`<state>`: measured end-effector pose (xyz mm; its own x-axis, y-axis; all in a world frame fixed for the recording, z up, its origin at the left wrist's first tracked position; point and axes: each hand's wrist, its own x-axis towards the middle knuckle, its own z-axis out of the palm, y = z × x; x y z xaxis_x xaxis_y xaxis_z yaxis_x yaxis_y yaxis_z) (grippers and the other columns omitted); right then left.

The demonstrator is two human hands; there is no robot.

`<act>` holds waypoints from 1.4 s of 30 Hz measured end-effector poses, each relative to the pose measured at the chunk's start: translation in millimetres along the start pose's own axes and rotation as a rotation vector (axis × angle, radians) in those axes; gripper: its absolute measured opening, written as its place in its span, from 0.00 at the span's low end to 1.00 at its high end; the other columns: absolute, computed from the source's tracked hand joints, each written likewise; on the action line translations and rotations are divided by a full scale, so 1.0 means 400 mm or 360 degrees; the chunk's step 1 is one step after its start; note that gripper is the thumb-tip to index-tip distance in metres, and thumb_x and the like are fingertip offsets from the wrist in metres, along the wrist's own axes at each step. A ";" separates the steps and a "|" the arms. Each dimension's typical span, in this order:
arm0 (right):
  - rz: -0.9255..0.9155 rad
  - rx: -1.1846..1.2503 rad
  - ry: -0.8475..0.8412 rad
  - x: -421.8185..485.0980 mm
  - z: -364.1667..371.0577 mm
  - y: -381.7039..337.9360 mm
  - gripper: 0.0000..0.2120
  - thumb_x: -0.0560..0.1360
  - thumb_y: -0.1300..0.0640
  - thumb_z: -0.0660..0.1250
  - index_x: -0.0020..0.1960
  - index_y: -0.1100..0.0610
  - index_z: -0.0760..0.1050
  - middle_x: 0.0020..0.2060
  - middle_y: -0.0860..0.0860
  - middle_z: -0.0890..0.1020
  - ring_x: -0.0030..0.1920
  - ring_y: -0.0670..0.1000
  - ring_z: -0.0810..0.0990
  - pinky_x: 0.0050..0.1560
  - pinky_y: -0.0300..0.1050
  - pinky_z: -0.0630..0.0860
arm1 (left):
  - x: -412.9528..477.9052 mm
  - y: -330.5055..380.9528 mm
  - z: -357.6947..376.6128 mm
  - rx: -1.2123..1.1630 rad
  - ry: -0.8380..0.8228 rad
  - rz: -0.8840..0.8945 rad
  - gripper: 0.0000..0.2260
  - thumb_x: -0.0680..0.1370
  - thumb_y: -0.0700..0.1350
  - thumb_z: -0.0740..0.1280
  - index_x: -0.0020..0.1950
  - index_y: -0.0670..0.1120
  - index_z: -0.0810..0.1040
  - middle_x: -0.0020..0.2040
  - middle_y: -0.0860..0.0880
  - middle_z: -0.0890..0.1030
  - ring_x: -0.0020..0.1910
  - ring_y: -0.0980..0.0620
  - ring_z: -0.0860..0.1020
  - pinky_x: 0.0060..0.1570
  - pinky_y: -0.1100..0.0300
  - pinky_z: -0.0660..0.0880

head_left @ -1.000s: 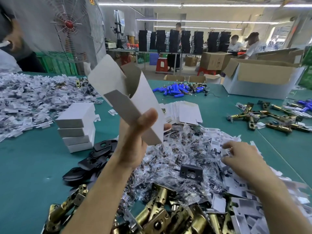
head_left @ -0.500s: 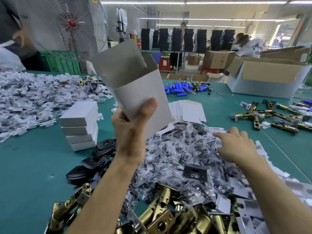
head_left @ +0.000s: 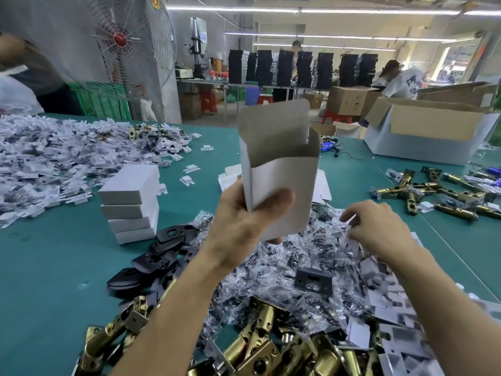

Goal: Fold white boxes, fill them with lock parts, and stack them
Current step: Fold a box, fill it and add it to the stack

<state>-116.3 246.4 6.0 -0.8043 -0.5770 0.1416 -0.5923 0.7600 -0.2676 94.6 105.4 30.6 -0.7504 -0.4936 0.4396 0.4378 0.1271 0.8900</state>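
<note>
Open-topped white cardboard box [head_left: 282, 180], gripped by the left hand [head_left: 244, 221] above the green bench [head_left: 54, 267], is kept mouth-up for filling. The right hand [head_left: 379, 229] fingers [head_left: 349, 215] are curled into heaped clear-bagged lock parts [head_left: 271, 267]; whether anything is grasped cannot be told.

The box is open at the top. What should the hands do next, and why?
Probably the right hand, fingers curled at the pile of clear bags, should lift one into the white box: the left hand holds it upright with its top open.

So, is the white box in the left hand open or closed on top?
Open: the white box in the left hand has its top flap standing up, inside showing.
</note>
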 end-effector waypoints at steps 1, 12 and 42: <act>-0.0007 -0.0002 -0.0017 -0.001 -0.002 -0.001 0.17 0.72 0.66 0.68 0.54 0.48 0.82 0.45 0.47 0.83 0.51 0.53 0.80 0.52 0.52 0.80 | 0.002 -0.002 0.000 0.0007 -0.0013 -0.0010 0.14 0.70 0.46 0.74 0.54 0.45 0.81 0.47 0.46 0.84 0.43 0.46 0.84 0.32 0.54 0.80; -0.0794 0.0505 0.0653 -0.058 -0.098 -0.090 0.11 0.74 0.64 0.72 0.52 0.50 0.83 0.40 0.44 0.81 0.46 0.52 0.78 0.48 0.47 0.73 | -0.001 -0.002 -0.002 0.0086 0.0092 0.0350 0.14 0.66 0.40 0.77 0.48 0.55 0.85 0.43 0.56 0.85 0.44 0.57 0.82 0.40 0.62 0.80; -0.0830 0.0450 0.0308 -0.146 -0.194 -0.291 0.09 0.83 0.48 0.56 0.56 0.53 0.66 0.50 0.56 0.82 0.51 0.62 0.77 0.50 0.59 0.75 | 0.013 -0.045 -0.009 0.0929 0.0526 0.0012 0.12 0.69 0.41 0.73 0.32 0.51 0.73 0.25 0.56 0.69 0.25 0.54 0.62 0.23 0.65 0.60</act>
<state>-3.8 214.8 102.8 -0.4221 -0.7660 0.4848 -0.8954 0.2688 -0.3550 84.8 97.4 16.4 -0.5165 -0.7167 0.4686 0.0327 0.5303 0.8472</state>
